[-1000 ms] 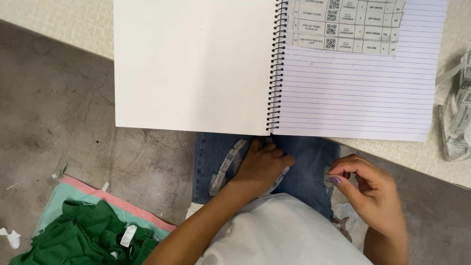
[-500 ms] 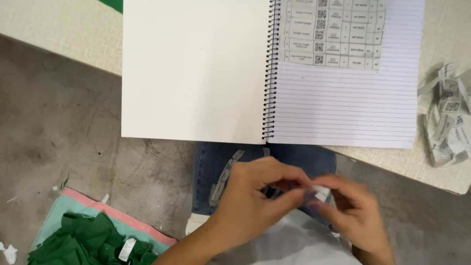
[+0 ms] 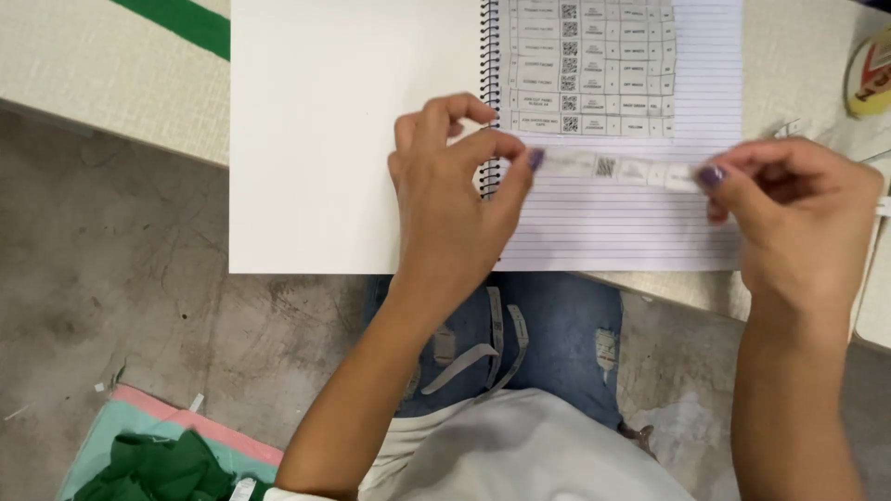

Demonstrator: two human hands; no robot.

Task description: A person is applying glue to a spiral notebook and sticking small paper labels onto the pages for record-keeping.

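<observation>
Over the open spiral notebook [image 3: 483, 139], L hand [image 3: 445, 199] and R hand [image 3: 798, 218] pinch opposite ends of a label strip [image 3: 617, 170], stretched taut just below rows already stuck on the lined page. Placement looks underway; next needs it squared w/ the rows, then pressed flat.

Print on label strip [image 3: 617, 169] is motion-blurred and unreadable; its ends are hidden under the pinching fingertips of left hand [image 3: 450, 199] and right hand [image 3: 798, 218]. Spiral notebook [image 3: 371, 139] is cut off at the top edge. Round object [image 3: 871, 72] is clipped at the right edge. Green fabric [image 3: 158, 468] runs off the bottom.
</observation>
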